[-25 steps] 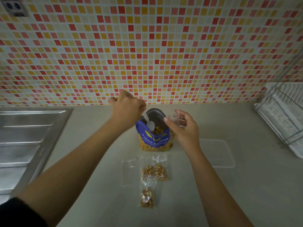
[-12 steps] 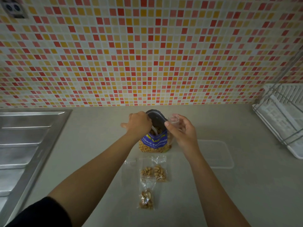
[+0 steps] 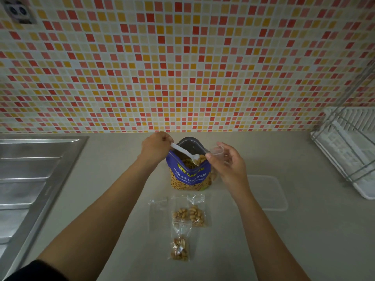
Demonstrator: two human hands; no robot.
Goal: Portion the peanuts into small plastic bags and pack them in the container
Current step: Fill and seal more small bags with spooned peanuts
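Head view of the desk [image 3: 304, 240]. Surroundings: a steel sink [image 3: 30, 179] at far left, a wire dish rack [image 3: 349, 151] at far right, a mosaic tiled wall [image 3: 182, 67] behind with a socket [image 3: 19, 12] at its upper left.

An open blue peanut pouch [image 3: 189, 177] stands upright at centre. In front of it lie an empty small bag [image 3: 158, 209], two filled bags [image 3: 189, 214] side by side and overlapping, and a third filled bag [image 3: 179, 249] nearest the camera.

The clear container [image 3: 269, 195] rests right of the pouch; the right forearm crosses its left edge.

The left hand [image 3: 155, 147] has its fingers curled round the handle of a white spoon [image 3: 185, 152]. The right hand [image 3: 229, 165] pinches a clear open bag [image 3: 217, 151] at the pouch's right rim and hides that corner of the pouch.

Half a second earlier the spoon was sunk in the pouch. Now the left hand is up and to the left, and the spoon's bowl, carrying peanuts, lies over the pouch mouth just beside the held bag.
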